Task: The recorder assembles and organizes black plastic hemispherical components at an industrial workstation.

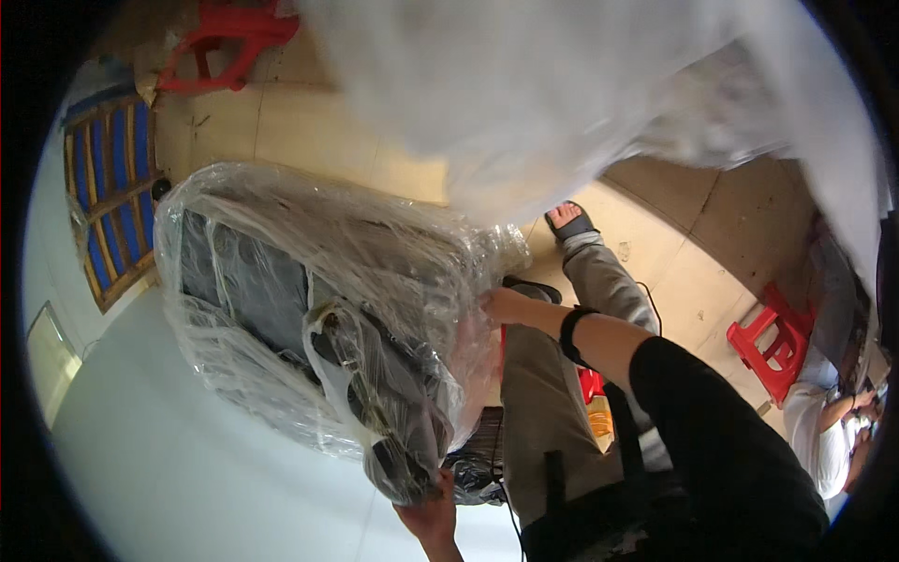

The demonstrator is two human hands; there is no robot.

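Note:
A large clear plastic bag (375, 220) lies in front of me, with dark grey, flat pieces (248, 272) inside. On its near side rests a smaller clear bag (375, 403) holding several dark rounded pieces with gold-coloured parts; their kind is unclear through the film. My left hand (433, 515) is closed on the lower end of this smaller bag. At the near right edge of the large bag, my right hand (506, 307) grips the plastic, its fingertips partly hidden by the film.
Whitish plastic sheeting (524, 94) fills the upper part. Red stools stand at the upper left (229, 42) and the right (775, 342). A wood-slatted blue panel (110, 197) is at far left. Another person (829, 436) sits at far right. A black bag (478, 478) is beside my leg.

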